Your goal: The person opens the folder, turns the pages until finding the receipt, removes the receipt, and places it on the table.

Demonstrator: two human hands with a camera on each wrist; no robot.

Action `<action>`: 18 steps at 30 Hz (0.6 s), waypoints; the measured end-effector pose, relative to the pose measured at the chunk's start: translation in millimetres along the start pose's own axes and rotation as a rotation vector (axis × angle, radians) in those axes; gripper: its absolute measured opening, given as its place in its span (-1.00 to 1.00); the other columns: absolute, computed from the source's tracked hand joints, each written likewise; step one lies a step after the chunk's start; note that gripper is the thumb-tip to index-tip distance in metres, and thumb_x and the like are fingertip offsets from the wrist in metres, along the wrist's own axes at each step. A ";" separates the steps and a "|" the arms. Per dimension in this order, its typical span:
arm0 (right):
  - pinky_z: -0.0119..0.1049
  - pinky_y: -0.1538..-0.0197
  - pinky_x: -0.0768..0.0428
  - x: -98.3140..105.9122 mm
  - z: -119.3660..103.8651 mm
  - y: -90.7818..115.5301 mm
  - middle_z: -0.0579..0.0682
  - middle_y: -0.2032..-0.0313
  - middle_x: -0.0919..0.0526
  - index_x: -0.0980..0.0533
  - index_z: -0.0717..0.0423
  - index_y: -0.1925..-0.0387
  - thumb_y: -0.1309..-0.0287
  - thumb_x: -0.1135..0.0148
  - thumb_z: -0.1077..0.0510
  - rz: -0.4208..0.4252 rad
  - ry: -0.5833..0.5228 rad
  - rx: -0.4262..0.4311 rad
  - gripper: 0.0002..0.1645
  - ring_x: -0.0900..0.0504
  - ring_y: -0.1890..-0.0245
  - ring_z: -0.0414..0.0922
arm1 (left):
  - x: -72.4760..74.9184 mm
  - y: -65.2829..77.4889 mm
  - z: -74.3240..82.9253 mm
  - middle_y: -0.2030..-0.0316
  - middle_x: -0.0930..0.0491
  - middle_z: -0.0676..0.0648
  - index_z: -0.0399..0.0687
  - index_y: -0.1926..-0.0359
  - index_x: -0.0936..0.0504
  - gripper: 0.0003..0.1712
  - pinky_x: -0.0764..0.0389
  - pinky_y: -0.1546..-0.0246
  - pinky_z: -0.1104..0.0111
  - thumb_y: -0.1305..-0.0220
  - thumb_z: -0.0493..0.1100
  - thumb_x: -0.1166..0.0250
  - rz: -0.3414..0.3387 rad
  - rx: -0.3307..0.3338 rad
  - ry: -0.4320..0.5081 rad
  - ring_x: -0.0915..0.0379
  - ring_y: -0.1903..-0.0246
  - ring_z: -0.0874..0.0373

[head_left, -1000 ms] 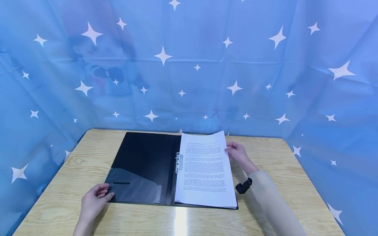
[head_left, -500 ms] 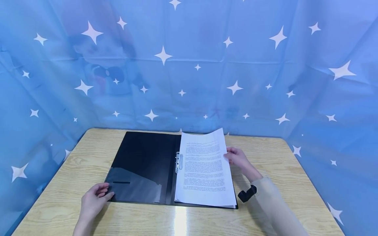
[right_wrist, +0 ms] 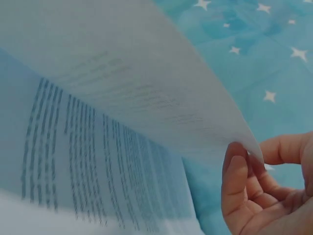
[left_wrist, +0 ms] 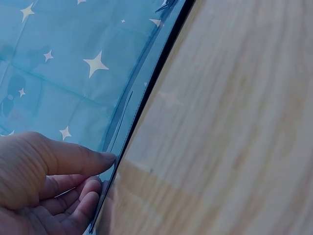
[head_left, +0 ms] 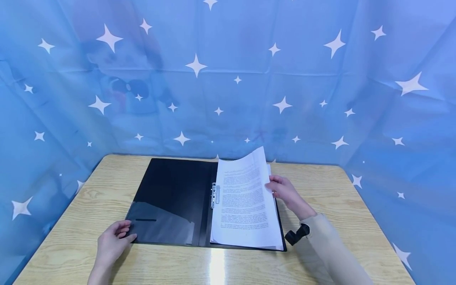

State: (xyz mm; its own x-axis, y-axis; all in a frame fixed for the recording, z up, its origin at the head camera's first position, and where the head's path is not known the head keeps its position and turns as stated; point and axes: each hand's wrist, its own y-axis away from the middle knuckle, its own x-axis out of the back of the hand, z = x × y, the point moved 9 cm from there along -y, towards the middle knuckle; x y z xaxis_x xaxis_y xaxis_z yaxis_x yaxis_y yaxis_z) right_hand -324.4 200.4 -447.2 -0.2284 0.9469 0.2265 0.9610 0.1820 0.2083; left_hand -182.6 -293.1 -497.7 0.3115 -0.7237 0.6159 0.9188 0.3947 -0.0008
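Note:
A black clip folder [head_left: 174, 182] lies spread flat on the table, with a metal clip [head_left: 215, 195] beside its spine. Printed sheets of paper [head_left: 244, 202] rest on the folder's right side. My right hand [head_left: 287, 193] pinches the right edge of the top sheet [right_wrist: 146, 83], which bows upward off the printed page [right_wrist: 88, 156] beneath it. At the folder's lower left corner, my left hand [head_left: 113, 241] pinches the cover edge between thumb and fingers; the left wrist view shows the thumb [left_wrist: 78, 157] on that thin edge.
The folder's left cover has a clear pocket [head_left: 164, 225] at its bottom. Around everything is a wood-grain table [head_left: 331, 198], backed by a blue curtain [head_left: 228, 91] with white stars. A black strap device [head_left: 297, 234] sits at my right wrist.
The top sheet's right edge has lifted and shifted left with my right hand, exposing a strip of the page below. My left hand stays at the folder corner.

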 end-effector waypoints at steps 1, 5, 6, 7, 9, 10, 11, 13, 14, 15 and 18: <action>-0.31 0.30 -0.51 -1.7 -2.3 0.3 0.17 0.15 -0.54 -0.34 0.40 -0.03 -0.21 -0.01 0.25 -0.011 -0.008 0.007 -0.61 -0.57 0.30 -0.13 | 0.0 0.0 0.1 0.17 -0.58 -0.34 -0.44 0.10 -0.55 -0.53 -0.38 0.41 0.72 0.14 -0.43 -0.41 0.000 -0.001 -0.001 -0.39 0.40 0.42; -0.31 0.27 -0.50 -8.5 -10.7 0.9 0.18 0.14 -0.54 -0.33 0.42 -0.04 -0.22 -0.02 0.25 -0.036 -0.038 0.022 -0.60 -0.56 0.28 -0.13 | 0.2 0.0 0.4 0.18 -0.59 -0.33 -0.43 0.10 -0.55 -0.53 -0.38 0.41 0.72 0.15 -0.44 -0.41 0.005 0.000 -0.002 -0.38 0.41 0.42; -0.30 0.25 -0.50 -10.2 -13.0 0.9 0.18 0.14 -0.54 -0.33 0.42 -0.03 -0.22 -0.02 0.25 -0.040 -0.044 0.025 -0.60 -0.56 0.27 -0.13 | 0.2 0.0 0.6 0.18 -0.59 -0.33 -0.43 0.10 -0.55 -0.53 -0.38 0.41 0.72 0.15 -0.44 -0.41 0.005 0.000 -0.003 -0.39 0.40 0.41; -0.29 0.24 -0.50 -12.1 -15.9 0.8 0.19 0.14 -0.54 -0.33 0.43 -0.03 -0.22 -0.02 0.24 -0.048 -0.047 0.035 -0.60 -0.56 0.27 -0.13 | 0.3 0.1 0.7 0.18 -0.59 -0.33 -0.43 0.10 -0.55 -0.53 -0.38 0.41 0.72 0.15 -0.44 -0.41 0.005 0.001 -0.006 -0.39 0.40 0.40; -0.27 0.20 -0.50 -15.6 -21.2 0.4 0.18 0.14 -0.54 -0.33 0.43 -0.02 -0.23 -0.02 0.24 -0.054 -0.053 0.049 -0.60 -0.56 0.26 -0.12 | -0.3 -0.4 0.9 0.18 -0.58 -0.34 -0.44 0.10 -0.55 -0.53 -0.38 0.42 0.71 0.14 -0.43 -0.41 0.000 -0.001 -0.008 -0.40 0.39 0.37; -0.25 0.19 -0.51 -17.4 -23.8 0.0 0.17 0.15 -0.54 -0.33 0.42 -0.02 -0.23 -0.02 0.23 -0.056 -0.057 0.055 -0.61 -0.56 0.25 -0.12 | -0.5 -0.6 0.9 0.18 -0.58 -0.34 -0.44 0.10 -0.55 -0.53 -0.38 0.42 0.71 0.14 -0.43 -0.41 -0.003 -0.001 -0.009 -0.40 0.39 0.36; -0.25 0.18 -0.51 -18.9 -26.3 -0.5 0.15 0.16 -0.55 -0.34 0.42 -0.01 -0.23 -0.03 0.23 -0.056 -0.063 0.061 -0.62 -0.56 0.25 -0.12 | -0.8 -0.9 0.8 0.18 -0.58 -0.34 -0.44 0.10 -0.55 -0.53 -0.38 0.42 0.71 0.13 -0.42 -0.42 -0.006 -0.001 -0.009 -0.41 0.38 0.35; -0.24 0.18 -0.52 -22.4 -30.5 -1.8 0.11 0.19 -0.56 -0.35 0.41 0.00 -0.21 -0.04 0.23 -0.057 -0.076 0.067 -0.63 -0.57 0.25 -0.12 | -0.8 -0.8 1.0 0.18 -0.58 -0.33 -0.43 0.09 -0.55 -0.53 -0.38 0.41 0.70 0.12 -0.41 -0.42 -0.012 0.001 -0.012 -0.41 0.37 0.33; -0.24 0.18 -0.52 -24.2 -31.9 -2.6 0.08 0.20 -0.56 -0.35 0.40 0.01 -0.21 -0.04 0.24 -0.056 -0.083 0.066 -0.64 -0.57 0.26 -0.13 | -0.7 -0.6 1.3 0.18 -0.58 -0.33 -0.43 0.09 -0.55 -0.53 -0.38 0.41 0.70 0.12 -0.40 -0.42 -0.014 0.002 -0.016 -0.42 0.37 0.31; -0.25 0.18 -0.52 -26.0 -33.3 -3.5 0.06 0.21 -0.56 -0.36 0.39 0.02 -0.20 -0.05 0.24 -0.056 -0.091 0.065 -0.65 -0.57 0.26 -0.13 | -0.6 -0.4 2.0 0.18 -0.58 -0.32 -0.42 0.09 -0.55 -0.53 -0.39 0.41 0.69 0.11 -0.39 -0.42 -0.019 0.001 -0.023 -0.43 0.36 0.29; -0.26 0.20 -0.53 -33.0 -37.8 -5.8 0.04 0.24 -0.55 -0.36 0.39 0.04 -0.18 -0.05 0.26 -0.069 -0.118 0.064 -0.66 -0.57 0.28 -0.14 | -1.0 -0.1 6.0 0.18 -0.57 -0.30 -0.42 0.07 -0.53 -0.52 -0.39 0.40 0.67 0.08 -0.35 -0.42 -0.044 -0.017 -0.048 -0.45 0.31 0.17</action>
State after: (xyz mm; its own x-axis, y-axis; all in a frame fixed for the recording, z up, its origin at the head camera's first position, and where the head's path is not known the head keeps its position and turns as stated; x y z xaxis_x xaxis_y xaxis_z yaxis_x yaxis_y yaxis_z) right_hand -328.4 158.1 -419.9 -0.2779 0.9555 0.0991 0.9525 0.2608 0.1571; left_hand -184.5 -289.0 -493.6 0.2591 -0.7123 0.6523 0.9354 0.3533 0.0142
